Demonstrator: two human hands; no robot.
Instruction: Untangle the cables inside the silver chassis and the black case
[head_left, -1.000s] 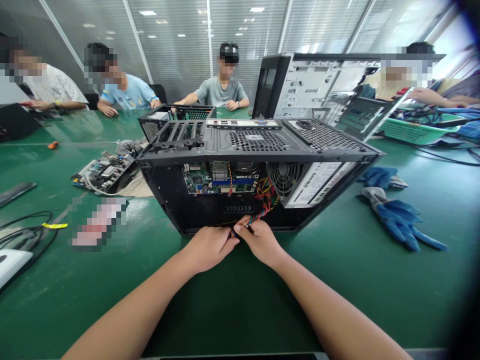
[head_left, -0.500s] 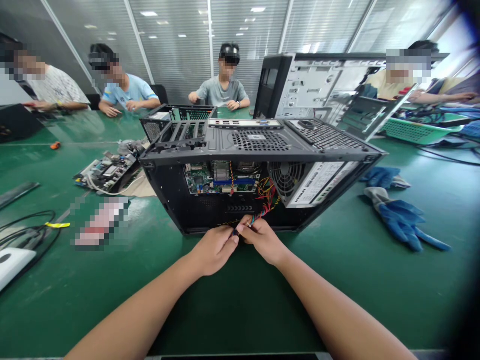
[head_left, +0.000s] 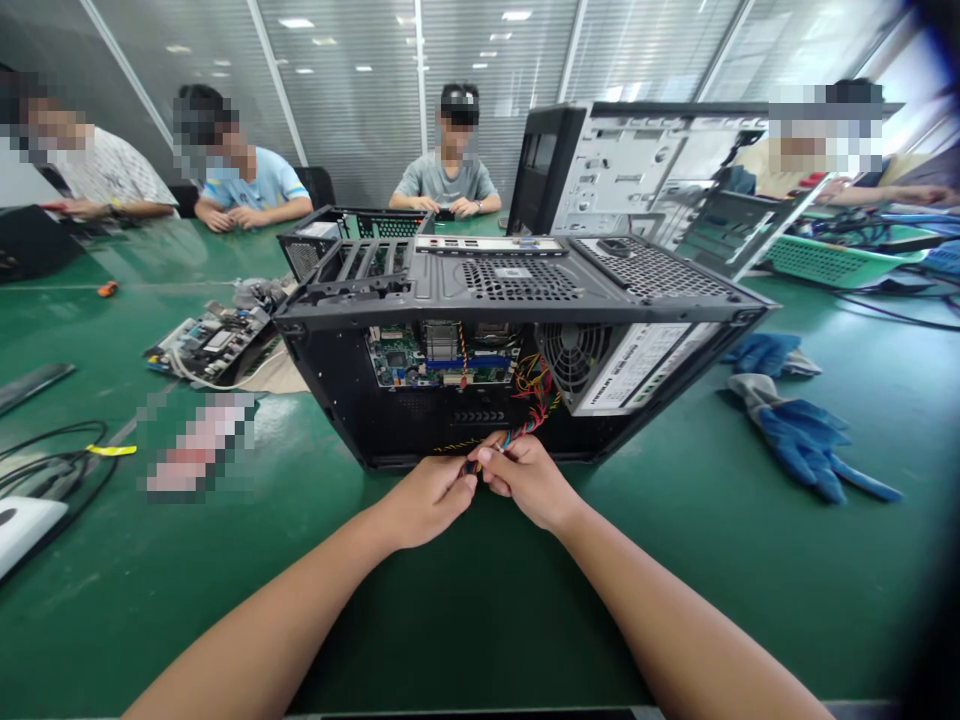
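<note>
The fingers (head_left: 498, 486) of both hands are gripping a bundle of coloured wires (head_left: 517, 430), which is sitting at the lower edge of an open computer case (head_left: 487, 314). A little more of the wires is showing between the thumbs than a moment ago; this is suggesting a small shift of grip, with neither hand letting go, so the wires are seemingly being worked in place.

The left hand (head_left: 424, 500) and right hand (head_left: 534, 482) are almost meeting, thumbs toward each other, backs mostly upward. Both arms are reaching forward from the lower corners and converging.

Behind the hands, the wires are running up toward a fan (head_left: 574, 355) inside the case, with a circuit board (head_left: 397, 360) showing to its left. The case is standing on the green tabletop (head_left: 480, 620), and blue gloves (head_left: 799, 440) are lying to its right.
</note>
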